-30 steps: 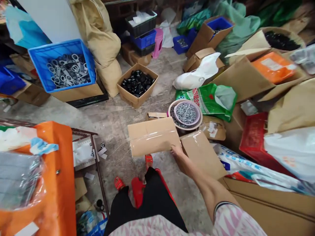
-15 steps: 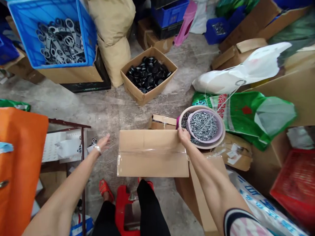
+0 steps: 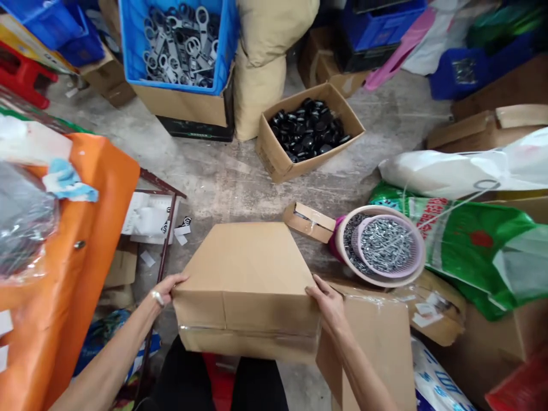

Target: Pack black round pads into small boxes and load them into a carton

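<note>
A closed cardboard box is held up in front of my legs, tilted so its broad face and a taped side both show. My left hand grips its left corner. On the opposite corner my right hand is closed, thumb and fingers on the edge. Beyond the right hand stands a round tub with a lilac basket of small metal screw-like parts inside. A small narrow carton lies on the floor just past the box.
An open carton of black round parts sits ahead. A blue crate holds grey ring-ended pieces. The orange-covered table borders the left side. To the right lie another cardboard box and a green sack.
My left hand has come to the box and taken its left corner. The box has tipped, now showing its broad face. The view has swung left.
</note>
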### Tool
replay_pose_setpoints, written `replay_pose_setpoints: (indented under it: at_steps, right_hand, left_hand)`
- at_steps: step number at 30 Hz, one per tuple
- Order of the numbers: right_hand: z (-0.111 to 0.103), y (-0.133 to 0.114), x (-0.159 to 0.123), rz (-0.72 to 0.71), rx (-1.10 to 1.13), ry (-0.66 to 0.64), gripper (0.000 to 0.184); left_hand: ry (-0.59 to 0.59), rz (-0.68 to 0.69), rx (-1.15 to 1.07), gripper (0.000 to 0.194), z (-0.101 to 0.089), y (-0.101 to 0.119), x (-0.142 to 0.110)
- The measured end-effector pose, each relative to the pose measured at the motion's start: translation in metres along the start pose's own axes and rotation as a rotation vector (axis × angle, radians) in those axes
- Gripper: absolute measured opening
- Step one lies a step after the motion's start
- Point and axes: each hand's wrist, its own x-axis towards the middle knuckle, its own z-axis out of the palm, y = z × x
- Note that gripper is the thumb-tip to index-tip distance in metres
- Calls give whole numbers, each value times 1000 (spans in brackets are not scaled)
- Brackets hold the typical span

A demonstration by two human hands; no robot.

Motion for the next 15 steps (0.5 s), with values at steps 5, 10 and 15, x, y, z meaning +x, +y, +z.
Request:
replay_pose_setpoints:
  at_steps: [5, 10, 15]
  right_hand:
    - [57, -51, -7, -142, 66, -268, 70]
    - [45, -20, 33, -217, 46, -222, 45]
    - [35, 11, 78, 110, -26, 53, 36]
  left_hand:
    - [9, 114, -105, 48, -92, -73, -43]
    - [34, 265, -107, 70, -69, -170, -23]
    - [229, -146, -80, 58, -43, -202, 12]
